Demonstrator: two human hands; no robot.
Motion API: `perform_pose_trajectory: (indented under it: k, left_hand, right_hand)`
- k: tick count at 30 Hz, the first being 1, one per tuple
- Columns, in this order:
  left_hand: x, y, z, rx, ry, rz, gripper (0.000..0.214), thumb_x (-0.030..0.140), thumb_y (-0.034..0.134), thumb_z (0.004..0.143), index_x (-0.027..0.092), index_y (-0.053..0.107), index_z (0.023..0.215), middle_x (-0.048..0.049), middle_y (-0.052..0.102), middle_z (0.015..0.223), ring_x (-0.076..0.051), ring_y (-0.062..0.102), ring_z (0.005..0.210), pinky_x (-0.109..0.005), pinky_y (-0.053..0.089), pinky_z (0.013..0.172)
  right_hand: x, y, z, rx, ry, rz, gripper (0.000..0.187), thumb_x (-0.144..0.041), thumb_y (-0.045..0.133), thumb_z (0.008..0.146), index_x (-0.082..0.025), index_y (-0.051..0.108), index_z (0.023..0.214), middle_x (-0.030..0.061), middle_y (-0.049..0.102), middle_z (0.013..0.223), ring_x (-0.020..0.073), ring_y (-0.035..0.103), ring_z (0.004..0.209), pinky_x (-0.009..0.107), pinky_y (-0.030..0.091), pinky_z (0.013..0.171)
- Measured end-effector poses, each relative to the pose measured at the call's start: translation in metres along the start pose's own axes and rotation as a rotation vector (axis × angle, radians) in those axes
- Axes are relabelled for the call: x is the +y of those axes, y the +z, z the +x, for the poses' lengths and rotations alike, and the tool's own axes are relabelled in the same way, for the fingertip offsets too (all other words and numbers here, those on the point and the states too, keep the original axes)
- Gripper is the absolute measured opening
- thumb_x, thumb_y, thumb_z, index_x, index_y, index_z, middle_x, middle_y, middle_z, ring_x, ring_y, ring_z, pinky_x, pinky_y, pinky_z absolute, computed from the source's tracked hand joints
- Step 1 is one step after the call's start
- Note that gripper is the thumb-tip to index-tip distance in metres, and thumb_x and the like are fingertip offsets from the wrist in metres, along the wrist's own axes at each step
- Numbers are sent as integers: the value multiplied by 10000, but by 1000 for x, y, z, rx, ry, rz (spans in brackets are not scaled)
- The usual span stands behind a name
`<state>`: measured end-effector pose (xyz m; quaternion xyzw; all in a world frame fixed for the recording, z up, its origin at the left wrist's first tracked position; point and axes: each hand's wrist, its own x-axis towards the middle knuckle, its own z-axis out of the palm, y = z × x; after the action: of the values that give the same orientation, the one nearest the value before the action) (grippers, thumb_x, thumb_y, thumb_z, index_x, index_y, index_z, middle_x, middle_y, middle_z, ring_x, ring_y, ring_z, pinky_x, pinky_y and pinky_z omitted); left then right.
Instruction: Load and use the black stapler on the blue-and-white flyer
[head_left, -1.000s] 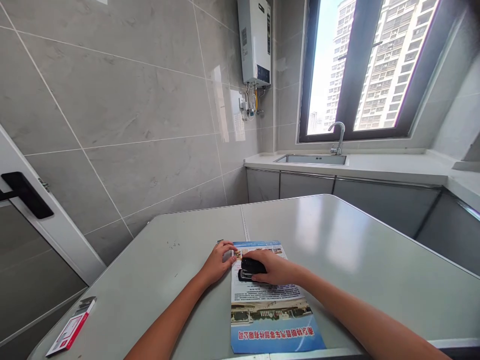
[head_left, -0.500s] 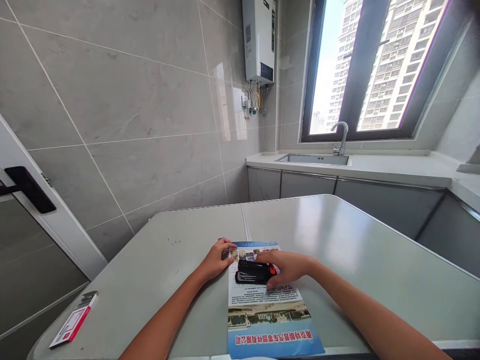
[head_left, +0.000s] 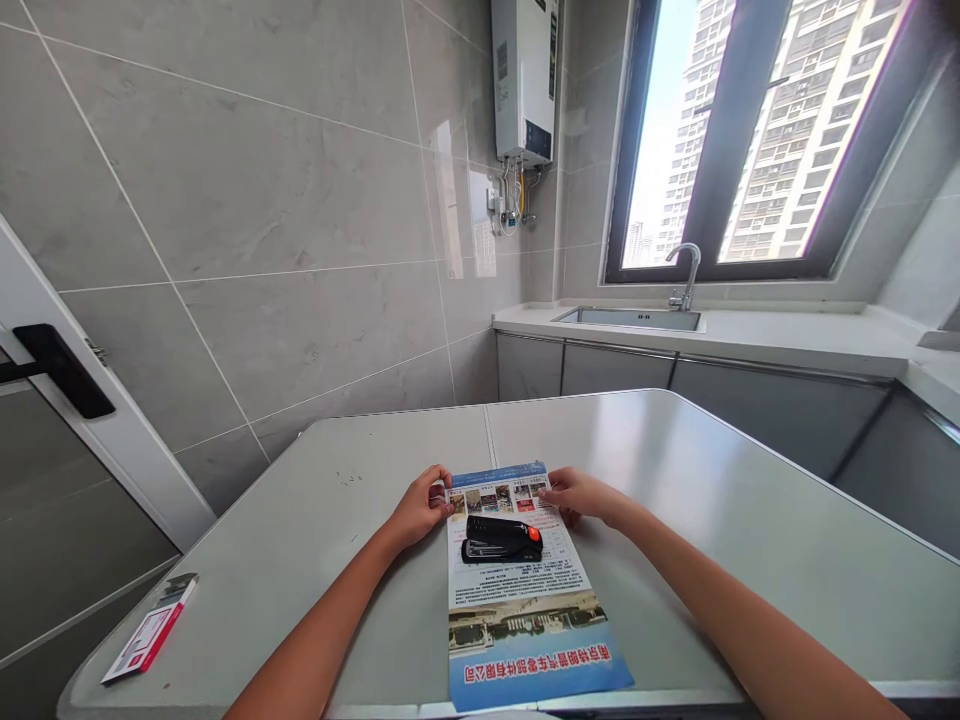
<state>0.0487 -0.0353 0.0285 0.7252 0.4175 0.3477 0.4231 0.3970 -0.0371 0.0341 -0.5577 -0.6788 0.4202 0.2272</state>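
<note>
A printed leaflet (head_left: pixel 517 590) with blue ends and photos lies on the table in front of me, its print upside down to my view. On its upper half rests a black stapler (head_left: pixel 501 540) with an orange-red spot at its right end, touched by neither hand. My left hand (head_left: pixel 424 508) grips the leaflet's upper left edge between thumb and fingers. Opposite it, my right hand (head_left: pixel 579 496) pinches the upper right edge, with the fingertips partly hidden at the paper.
The pale table (head_left: pixel 360 580) has a raised metal rim. A small red and white packet (head_left: pixel 150 630) lies at its left front corner. A door with a black handle (head_left: pixel 64 370) stands at left. Beyond the table are a counter with a sink (head_left: pixel 630 318) and a faucet (head_left: pixel 684 275).
My right hand has let go of the stapler and moved to the leaflet's upper right edge. The leaflet, with the stapler on it, has shifted slightly left, its far end slightly farther away.
</note>
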Motion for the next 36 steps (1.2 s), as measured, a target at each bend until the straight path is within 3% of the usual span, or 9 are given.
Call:
perform_pose_trajectory:
  k: [3, 8, 11, 13, 16, 20, 29, 36]
  left_hand:
    - [-1, -10, -2, 1, 3, -3, 340, 252, 728, 761, 221, 497, 1008, 26, 617, 887, -86, 522, 633, -202, 405, 617]
    - [5, -28, -8, -17, 16, -11, 502, 157, 690, 671, 230, 549, 1148, -19, 627, 1092, -119, 612, 789, -206, 463, 683]
    - [6, -33, -8, 33, 31, 8, 521, 112, 595, 644, 229, 585, 1152, -14, 651, 1026, -159, 628, 882, -232, 480, 750]
    - [4, -36, -6, 89, 25, 47, 406, 116, 553, 634, 202, 635, 1022, -18, 670, 937, -179, 627, 874, -254, 479, 758]
    - [-3, -38, -2, 123, -5, 56, 210, 147, 538, 628, 172, 651, 802, -24, 669, 799, -182, 615, 771, -265, 465, 704]
    - [-14, -40, 0, 100, -17, 59, 172, 169, 521, 616, 158, 661, 715, -19, 662, 716, -168, 595, 689, -256, 438, 654]
    - [-27, -39, 1, 116, -24, 120, 235, 169, 481, 635, 152, 693, 734, 9, 644, 696, -155, 562, 669, -244, 399, 642]
    - [-29, -38, 3, 129, -28, 157, 248, 184, 497, 657, 147, 721, 760, 5, 655, 703, -166, 559, 682, -253, 401, 658]
  right_hand:
    - [-2, 12, 0, -117, -69, 167, 365, -325, 727, 770, -210, 654, 1109, 25, 732, 810, 161, 633, 602, 258, 480, 487]
    - [-6, 33, 7, -83, -255, 205, 425, -266, 650, 791, -222, 601, 1211, 25, 750, 957, 145, 628, 641, 233, 481, 494]
    - [-10, 46, 6, -131, -340, 236, 402, -296, 632, 847, -241, 590, 1243, 28, 744, 988, 145, 609, 642, 250, 486, 520]
    - [-14, 53, 4, -156, -377, 238, 388, -339, 633, 878, -252, 592, 1253, 31, 739, 1013, 150, 604, 664, 259, 488, 543]
    - [-20, 60, 3, -112, -383, 209, 360, -449, 646, 904, -239, 622, 1195, 32, 724, 978, 156, 602, 681, 265, 479, 566]
    - [-25, 63, 6, -14, -389, 226, 428, -592, 565, 953, -221, 656, 1146, 14, 682, 868, 122, 528, 580, 262, 437, 538]
    - [-33, 55, 26, 161, -362, 187, 453, -612, 515, 956, -202, 706, 937, 2, 595, 679, 145, 535, 582, 264, 415, 511]
    - [-34, 50, 52, 112, -342, 222, 419, -592, 595, 901, -194, 719, 862, -7, 586, 634, 137, 511, 566, 257, 381, 502]
